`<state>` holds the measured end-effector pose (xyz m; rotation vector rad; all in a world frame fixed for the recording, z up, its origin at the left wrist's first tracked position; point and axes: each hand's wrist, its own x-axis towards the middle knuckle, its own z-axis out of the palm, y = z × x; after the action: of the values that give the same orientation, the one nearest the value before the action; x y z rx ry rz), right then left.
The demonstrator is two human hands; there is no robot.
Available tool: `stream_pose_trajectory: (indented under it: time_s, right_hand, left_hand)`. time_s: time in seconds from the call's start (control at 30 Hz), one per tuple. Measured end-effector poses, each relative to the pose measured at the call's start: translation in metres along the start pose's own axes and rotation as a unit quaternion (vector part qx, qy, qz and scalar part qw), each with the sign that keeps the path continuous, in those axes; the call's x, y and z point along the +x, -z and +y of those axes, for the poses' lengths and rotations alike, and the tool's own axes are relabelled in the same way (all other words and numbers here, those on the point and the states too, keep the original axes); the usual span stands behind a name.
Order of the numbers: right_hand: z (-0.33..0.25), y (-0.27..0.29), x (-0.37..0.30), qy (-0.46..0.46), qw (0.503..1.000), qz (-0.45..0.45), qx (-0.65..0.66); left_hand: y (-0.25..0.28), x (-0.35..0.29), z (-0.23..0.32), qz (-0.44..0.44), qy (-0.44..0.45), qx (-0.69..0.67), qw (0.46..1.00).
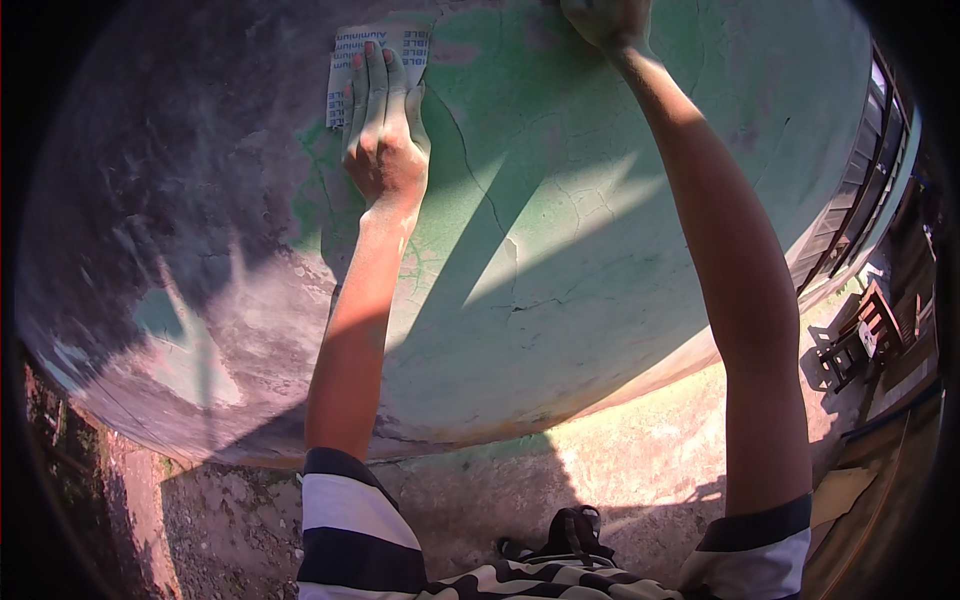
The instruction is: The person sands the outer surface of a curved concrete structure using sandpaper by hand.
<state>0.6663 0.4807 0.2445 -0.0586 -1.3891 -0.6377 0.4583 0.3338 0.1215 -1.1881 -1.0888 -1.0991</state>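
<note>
My left hand [385, 145] presses a sheet of sandpaper [414, 48] against a wall [590, 235] in front of me. Its fingers lie stretched over the printed pale backing, and the sheet's gritty face is hidden against the wall. The wall carries worn green paint, with thin cracks and bare greyish patches to the left. Higher up and to the right, my right hand [610, 22] is at or close to the wall. The picture's upper edge cuts off its fingers, so I cannot see what they hold, if anything.
Sunlit and shaded concrete ground [640, 450] runs along the wall's foot, with my sandalled feet [575, 530] on it. A louvred window [850, 200] is set at the right. Beyond it stands a dark wooden chair [875, 325]. A pale flat piece [840, 495] lies at the lower right.
</note>
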Motion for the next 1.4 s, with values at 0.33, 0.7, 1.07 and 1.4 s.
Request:
stream_pose_trajectory:
  time_s: [0.33, 0.7, 1.07, 1.4]
  right_hand:
    - [0.000, -0.010, -0.007, -0.033, 0.999, -0.009, 0.027]
    - [-0.004, -0.017, -0.009, -0.019, 0.999, 0.037, 0.034]
    - [0.012, 0.000, -0.010, -0.020, 0.990, -0.017, 0.142]
    - [0.192, 0.100, -0.017, -0.151, 0.985, -0.036, -0.077]
  left_hand:
    - [-0.009, 0.023, -0.001, 0.035, -0.010, -0.004, 0.999]
    - [-0.005, -0.074, 0.058, -0.224, -0.149, 0.008, 0.963]
    - [-0.053, -0.027, 0.074, -0.034, -0.076, 0.103, 0.991]
    - [-0.035, 0.017, 0.008, 0.037, 0.013, 0.079, 0.996]
